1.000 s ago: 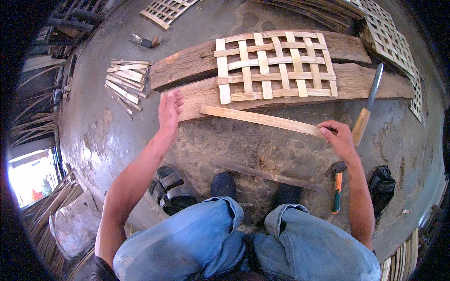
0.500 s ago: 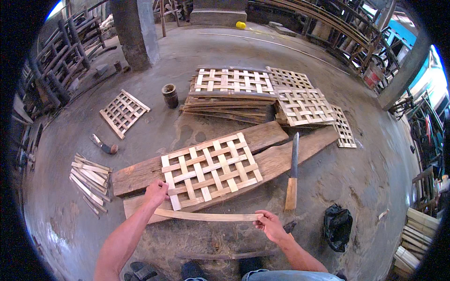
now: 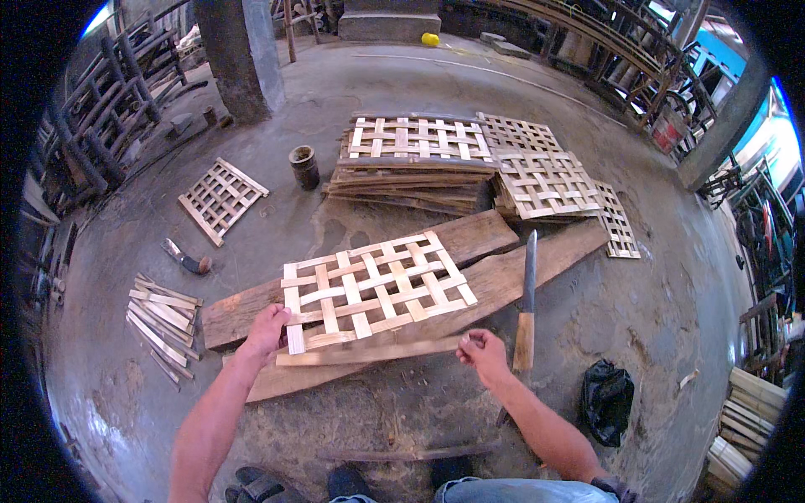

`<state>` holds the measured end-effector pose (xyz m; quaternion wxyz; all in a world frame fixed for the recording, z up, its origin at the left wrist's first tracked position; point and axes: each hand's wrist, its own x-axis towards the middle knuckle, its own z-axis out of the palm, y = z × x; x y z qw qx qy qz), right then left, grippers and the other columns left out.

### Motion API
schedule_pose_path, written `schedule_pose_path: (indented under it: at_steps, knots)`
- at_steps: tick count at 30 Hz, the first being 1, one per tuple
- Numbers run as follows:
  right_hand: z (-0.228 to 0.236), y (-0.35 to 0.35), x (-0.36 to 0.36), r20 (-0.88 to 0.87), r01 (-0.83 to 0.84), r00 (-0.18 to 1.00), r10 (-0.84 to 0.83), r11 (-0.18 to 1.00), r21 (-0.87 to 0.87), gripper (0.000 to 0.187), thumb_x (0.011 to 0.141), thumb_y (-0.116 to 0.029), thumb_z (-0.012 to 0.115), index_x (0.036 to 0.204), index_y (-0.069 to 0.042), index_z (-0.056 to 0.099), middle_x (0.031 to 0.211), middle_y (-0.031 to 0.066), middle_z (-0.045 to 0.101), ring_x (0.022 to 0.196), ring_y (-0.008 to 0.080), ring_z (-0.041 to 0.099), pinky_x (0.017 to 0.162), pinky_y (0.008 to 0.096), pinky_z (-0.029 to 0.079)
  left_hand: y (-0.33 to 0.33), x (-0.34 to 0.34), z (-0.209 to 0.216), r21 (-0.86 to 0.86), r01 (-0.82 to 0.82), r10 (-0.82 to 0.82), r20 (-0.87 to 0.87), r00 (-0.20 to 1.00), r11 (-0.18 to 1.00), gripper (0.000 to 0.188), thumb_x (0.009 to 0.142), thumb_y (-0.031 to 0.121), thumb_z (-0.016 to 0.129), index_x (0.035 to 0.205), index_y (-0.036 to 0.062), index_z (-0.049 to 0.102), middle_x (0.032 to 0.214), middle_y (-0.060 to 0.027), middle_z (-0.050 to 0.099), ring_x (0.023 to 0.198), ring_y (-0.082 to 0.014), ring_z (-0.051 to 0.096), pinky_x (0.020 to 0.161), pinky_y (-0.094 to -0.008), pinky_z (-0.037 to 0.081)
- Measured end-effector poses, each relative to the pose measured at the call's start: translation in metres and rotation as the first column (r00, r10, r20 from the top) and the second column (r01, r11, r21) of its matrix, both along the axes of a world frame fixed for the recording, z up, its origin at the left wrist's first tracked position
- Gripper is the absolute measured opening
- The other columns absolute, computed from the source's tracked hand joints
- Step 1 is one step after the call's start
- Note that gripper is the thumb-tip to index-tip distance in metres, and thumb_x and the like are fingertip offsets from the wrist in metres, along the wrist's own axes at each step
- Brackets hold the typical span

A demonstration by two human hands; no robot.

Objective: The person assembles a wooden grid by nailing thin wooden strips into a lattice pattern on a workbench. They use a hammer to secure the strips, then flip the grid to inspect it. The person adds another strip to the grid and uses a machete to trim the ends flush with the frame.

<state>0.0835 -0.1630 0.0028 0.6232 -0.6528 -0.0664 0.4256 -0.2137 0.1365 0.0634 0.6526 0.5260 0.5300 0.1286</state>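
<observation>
On two thick wooden planks (image 3: 558,256) in front of me rests a woven bamboo lattice panel (image 3: 350,290), its strips crossing with open gaps. My left hand (image 3: 267,329) is closed on the panel's near left corner. My right hand (image 3: 483,356) pinches the right end of a long flat bamboo strip (image 3: 386,351). This strip lies along the panel's near edge, apart from the weave at its right end; its left end sits close to my left hand. A big knife (image 3: 525,335) with a wooden handle leans on the plank to the right.
Loose bamboo strips (image 3: 163,323), a short curved knife (image 3: 186,258), a small lattice panel (image 3: 222,201) and a round container (image 3: 304,168) lie left. Stacked finished panels (image 3: 411,180) stand beyond the planks. A black plastic bag (image 3: 607,402) is right; a pillar (image 3: 239,59) stands far left.
My right hand has brought the bamboo strip up and away from me, nearer the panel's front edge. The panel has shifted slightly, and my left hand has moved a little left and away with its corner.
</observation>
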Motion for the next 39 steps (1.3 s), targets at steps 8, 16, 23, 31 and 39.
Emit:
schedule_pose_path:
  at_steps: [8, 16, 23, 31, 39]
  knots:
    - [-0.001, 0.029, 0.047, 0.463, -0.121, 0.858, 0.224, 0.963, -0.242, 0.024, 0.082, -0.017, 0.069, 0.096, 0.001, 0.067, 0.071, 0.0089, 0.067, 0.057, 0.0146, 0.063, 0.054, 0.0297, 0.050, 0.007, 0.011, -0.010, 0.039, 0.055, -0.056, 0.024, 0.998, 0.998, 0.027, 0.096, 0.026, 0.052, 0.113, 0.0057, 0.055, 0.095, -0.0033, 0.061, 0.081, -0.0116, 0.060, 0.069, -0.0284, 0.053]
    - [-0.004, 0.022, 0.061, 0.633, -0.101, 0.702, 0.325, 0.926, -0.364, 0.033, 0.092, -0.028, 0.061, 0.111, -0.001, 0.062, 0.081, 0.0068, 0.067, 0.066, 0.0117, 0.062, 0.057, 0.0250, 0.049, 0.007, 0.002, -0.004, 0.036, 0.146, -0.144, -0.055, 0.988, 0.989, 0.029, 0.097, 0.034, 0.050, 0.115, 0.0129, 0.054, 0.103, 0.0017, 0.058, 0.091, -0.0098, 0.058, 0.077, -0.0277, 0.048]
    - [0.021, 0.035, 0.070, 0.010, -0.070, 0.998, 0.070, 0.991, 0.117, 0.022, 0.096, -0.023, 0.057, 0.111, -0.007, 0.059, 0.086, 0.0010, 0.063, 0.074, 0.0083, 0.059, 0.061, 0.0205, 0.050, -0.006, 0.006, 0.000, 0.107, 0.011, -0.009, -0.022, 1.000, 0.994, 0.026, 0.098, 0.031, 0.048, 0.108, 0.0090, 0.058, 0.087, 0.0020, 0.060, 0.074, -0.0100, 0.056, 0.067, -0.0271, 0.049]
    - [0.014, 0.028, 0.072, -0.005, -0.111, 0.994, 0.112, 0.993, 0.048, 0.023, 0.094, -0.015, 0.058, 0.114, -0.005, 0.060, 0.088, 0.0020, 0.063, 0.074, 0.0083, 0.059, 0.063, 0.0209, 0.051, -0.022, -0.080, -0.029, 0.666, 0.572, -0.199, -0.552, 0.810, 0.479, 0.034, 0.083, 0.016, 0.061, 0.115, 0.0047, 0.059, 0.103, -0.0124, 0.057, 0.098, -0.0229, 0.056, 0.088, -0.0362, 0.046]
    - [0.009, 0.033, 0.071, 0.021, -0.121, 0.993, 0.120, 0.992, 0.041, 0.025, 0.093, -0.016, 0.059, 0.116, -0.005, 0.059, 0.085, 0.0025, 0.064, 0.072, 0.0080, 0.059, 0.061, 0.0209, 0.050, -0.034, -0.072, -0.035, 0.698, 0.594, -0.295, -0.515, 0.805, 0.400, 0.031, 0.079, 0.013, 0.068, 0.107, 0.0052, 0.060, 0.101, -0.0110, 0.057, 0.100, -0.0287, 0.055, 0.090, -0.0388, 0.044]
